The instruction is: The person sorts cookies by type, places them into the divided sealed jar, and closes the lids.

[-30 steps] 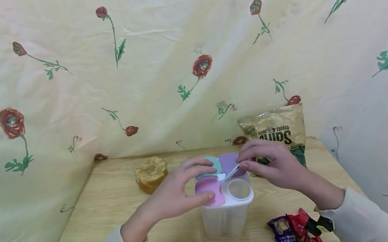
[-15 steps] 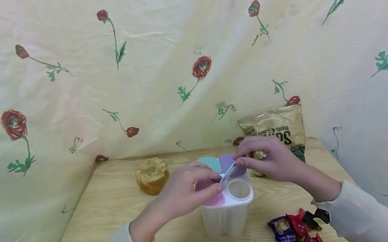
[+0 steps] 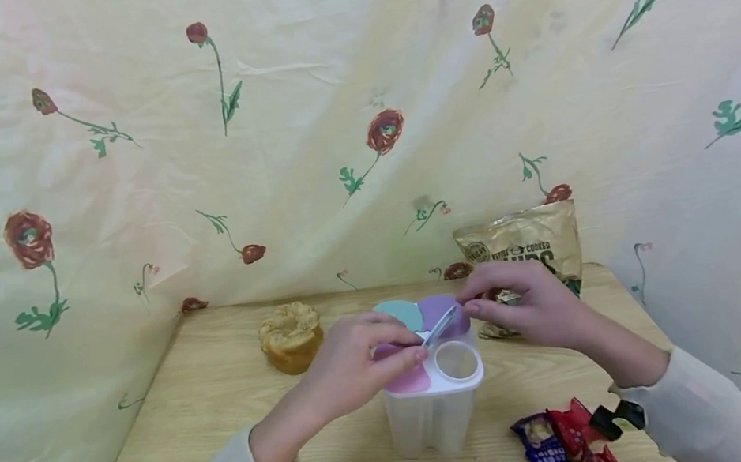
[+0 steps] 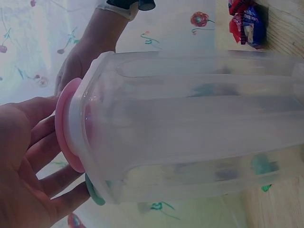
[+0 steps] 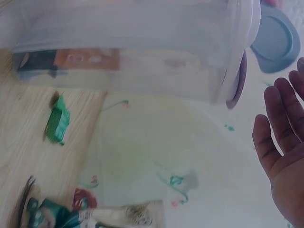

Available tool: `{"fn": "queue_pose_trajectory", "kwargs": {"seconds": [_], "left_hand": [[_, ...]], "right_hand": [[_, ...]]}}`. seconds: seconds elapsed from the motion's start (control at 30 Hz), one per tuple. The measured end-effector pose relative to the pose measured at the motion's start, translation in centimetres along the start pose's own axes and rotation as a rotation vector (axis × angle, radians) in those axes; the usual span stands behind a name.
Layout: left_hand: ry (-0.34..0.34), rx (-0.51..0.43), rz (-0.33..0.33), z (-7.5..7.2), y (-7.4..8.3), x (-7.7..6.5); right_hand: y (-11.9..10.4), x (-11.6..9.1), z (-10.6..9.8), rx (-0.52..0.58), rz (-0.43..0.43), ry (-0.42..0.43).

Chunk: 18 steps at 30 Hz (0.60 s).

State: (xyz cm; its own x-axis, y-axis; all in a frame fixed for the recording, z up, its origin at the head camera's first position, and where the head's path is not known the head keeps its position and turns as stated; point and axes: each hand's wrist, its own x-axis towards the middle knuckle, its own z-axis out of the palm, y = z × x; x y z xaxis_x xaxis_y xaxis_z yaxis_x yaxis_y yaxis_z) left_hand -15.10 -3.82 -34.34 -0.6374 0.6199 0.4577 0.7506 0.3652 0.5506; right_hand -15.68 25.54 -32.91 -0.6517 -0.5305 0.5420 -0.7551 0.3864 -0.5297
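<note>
Pinching a blue-grey rounded plastic lid mid-frame, the left hand holds it slanting up-right toward the right hand, its fingers apart.

Smooth, cloudy plastic was seen in the container, and matt plastic in the blue-grey lid! Grained wood was shown across the tabletop, creased cloth-like material was displayed by the backdrop, and glossy, crinkled film was flashed by the chip bag and wrappers!
</note>
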Motion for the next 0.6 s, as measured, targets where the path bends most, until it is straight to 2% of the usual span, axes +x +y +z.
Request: {"fn": "queue_pose_trajectory", "kwargs": {"seconds": [0.27,0.6], "left_hand": [[0.001,0.007,-0.009,0.1,-0.1,-0.2],[0.005,0.028,0.007,-0.1,0.0,-0.1]], "right_hand": [[1.9,-4.1,-1.4,-0.055,0.081,0.036],[3.8,-10.4,-2.6,-0.080,0.377,-0.044]]}}
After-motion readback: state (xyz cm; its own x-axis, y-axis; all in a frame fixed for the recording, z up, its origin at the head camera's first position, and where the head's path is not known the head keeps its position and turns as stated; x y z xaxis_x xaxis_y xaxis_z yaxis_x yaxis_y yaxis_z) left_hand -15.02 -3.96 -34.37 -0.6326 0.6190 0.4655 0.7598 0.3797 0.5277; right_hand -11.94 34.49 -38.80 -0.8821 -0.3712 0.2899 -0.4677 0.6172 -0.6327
